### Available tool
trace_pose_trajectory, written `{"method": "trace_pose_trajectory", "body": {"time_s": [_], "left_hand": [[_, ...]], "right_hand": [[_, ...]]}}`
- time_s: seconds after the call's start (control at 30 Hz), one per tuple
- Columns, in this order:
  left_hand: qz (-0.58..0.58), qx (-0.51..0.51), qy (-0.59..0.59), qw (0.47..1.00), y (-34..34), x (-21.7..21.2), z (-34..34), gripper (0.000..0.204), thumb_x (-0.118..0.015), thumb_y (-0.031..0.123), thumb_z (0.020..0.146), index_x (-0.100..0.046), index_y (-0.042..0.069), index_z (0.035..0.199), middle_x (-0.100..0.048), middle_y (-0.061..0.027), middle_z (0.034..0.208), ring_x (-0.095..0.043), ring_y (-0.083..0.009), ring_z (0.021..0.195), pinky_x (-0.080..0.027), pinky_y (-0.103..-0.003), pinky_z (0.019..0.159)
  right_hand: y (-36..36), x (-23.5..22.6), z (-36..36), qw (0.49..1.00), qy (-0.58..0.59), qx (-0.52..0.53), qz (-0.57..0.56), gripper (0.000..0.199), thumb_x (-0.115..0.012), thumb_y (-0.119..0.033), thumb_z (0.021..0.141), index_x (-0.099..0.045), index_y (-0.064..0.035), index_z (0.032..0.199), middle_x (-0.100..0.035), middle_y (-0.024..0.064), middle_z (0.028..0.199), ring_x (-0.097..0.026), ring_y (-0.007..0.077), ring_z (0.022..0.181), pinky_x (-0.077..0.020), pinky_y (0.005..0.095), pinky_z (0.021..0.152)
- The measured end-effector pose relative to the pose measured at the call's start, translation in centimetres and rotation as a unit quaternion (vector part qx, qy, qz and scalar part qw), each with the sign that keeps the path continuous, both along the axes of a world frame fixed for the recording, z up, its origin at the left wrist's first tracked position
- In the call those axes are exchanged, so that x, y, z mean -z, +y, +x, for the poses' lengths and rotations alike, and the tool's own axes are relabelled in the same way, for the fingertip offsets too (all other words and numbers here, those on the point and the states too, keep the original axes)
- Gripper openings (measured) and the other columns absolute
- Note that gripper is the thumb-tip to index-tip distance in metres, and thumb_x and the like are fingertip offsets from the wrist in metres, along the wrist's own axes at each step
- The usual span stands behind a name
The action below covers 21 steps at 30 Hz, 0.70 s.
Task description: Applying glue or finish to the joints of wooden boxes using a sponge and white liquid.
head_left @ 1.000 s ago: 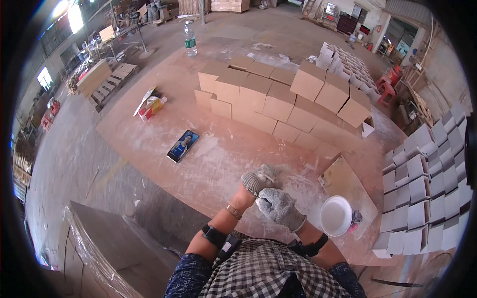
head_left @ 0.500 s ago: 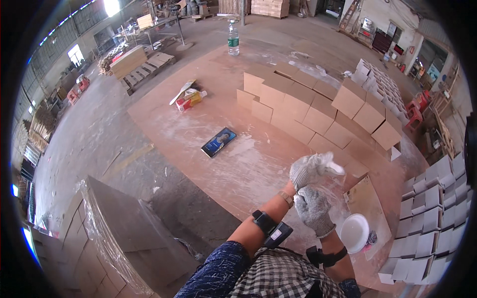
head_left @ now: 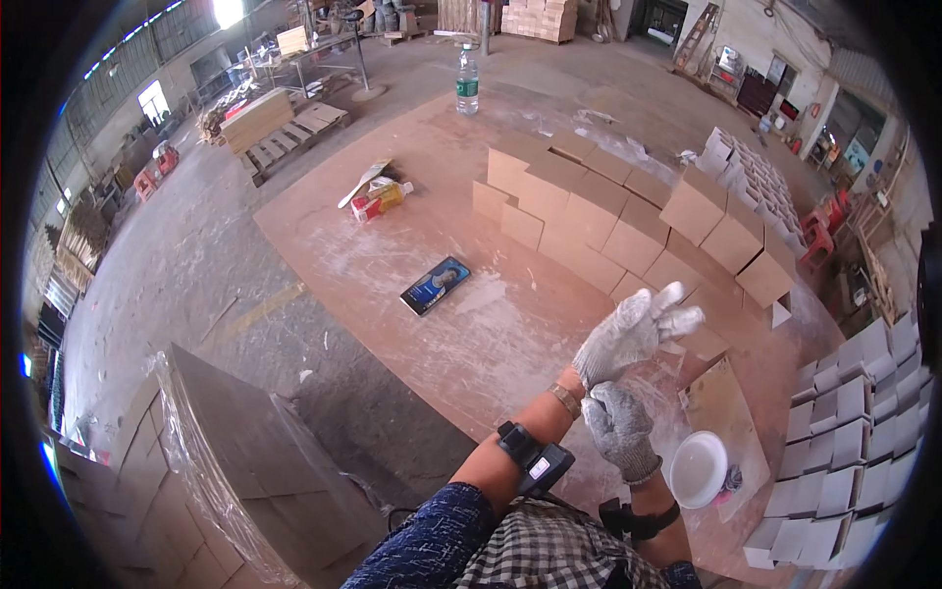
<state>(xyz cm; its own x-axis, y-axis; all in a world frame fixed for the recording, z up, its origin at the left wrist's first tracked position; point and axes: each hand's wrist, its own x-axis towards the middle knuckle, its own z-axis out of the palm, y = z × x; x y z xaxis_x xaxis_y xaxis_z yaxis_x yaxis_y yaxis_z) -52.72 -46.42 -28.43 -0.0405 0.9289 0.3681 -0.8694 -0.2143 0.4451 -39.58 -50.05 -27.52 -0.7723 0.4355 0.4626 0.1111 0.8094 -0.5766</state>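
My left hand (head_left: 630, 336), in a grey-white knit work glove, is raised over the table with its fingers spread and nothing in them. My right hand (head_left: 621, 432), gloved the same way, is closed at the left wrist, pinching the cuff of the left glove (head_left: 590, 377). A watch (head_left: 563, 395) sits on the left wrist just below that cuff. Close by my right hand stands a white bowl (head_left: 699, 469) with pale contents, on a stained board (head_left: 731, 417). A phone with a lit screen (head_left: 435, 286) lies left of my hands.
Brown cardboard boxes (head_left: 589, 211) stand stacked beyond my hands. White open boxes (head_left: 829, 432) fill the right side. A water bottle (head_left: 467, 83), a brush (head_left: 365, 183) and a red-yellow packet (head_left: 381, 202) are on the reddish tabletop (head_left: 334, 265). A plastic-wrapped stack (head_left: 265, 461) rises at lower left.
The fingers of my left hand have gone from bunched together to spread and raised. My right hand stays at the left glove's cuff. The view has shifted slightly.
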Motion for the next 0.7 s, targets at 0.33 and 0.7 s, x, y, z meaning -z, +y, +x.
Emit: {"method": "trace_pose_trajectory", "body": {"time_s": [0.33,0.7], "left_hand": [[0.093,-0.414,0.571,0.703,0.0,5.3,0.1,0.042,-0.044,0.041,0.096,-0.062,0.007,0.111,-0.065,-0.0139,0.106,-0.061,-0.0276,0.102,-0.047,-0.036,0.086],[0.082,0.157,-0.235,0.956,-3.5,-2.5,-0.2,0.079,-0.035,0.072,0.084,-0.047,0.01,0.131,-0.048,-0.0199,0.133,-0.039,-0.0374,0.129,-0.025,-0.061,0.108]], "right_hand": [[-1.1,3.0,0.8,0.992,0.001,0.029,-0.124,0.01,-0.058,-0.01,0.089,-0.056,-0.0023,0.082,-0.056,0.0118,0.072,-0.055,0.0236,0.064,-0.0457,0.0348,0.062],[1.0,5.7,2.2,0.942,0.124,0.091,-0.297,0.016,-0.051,-0.014,0.096,-0.055,-0.004,0.084,-0.052,0.0,0.071,-0.05,0.0094,0.065,-0.0421,0.0248,0.061]]}}
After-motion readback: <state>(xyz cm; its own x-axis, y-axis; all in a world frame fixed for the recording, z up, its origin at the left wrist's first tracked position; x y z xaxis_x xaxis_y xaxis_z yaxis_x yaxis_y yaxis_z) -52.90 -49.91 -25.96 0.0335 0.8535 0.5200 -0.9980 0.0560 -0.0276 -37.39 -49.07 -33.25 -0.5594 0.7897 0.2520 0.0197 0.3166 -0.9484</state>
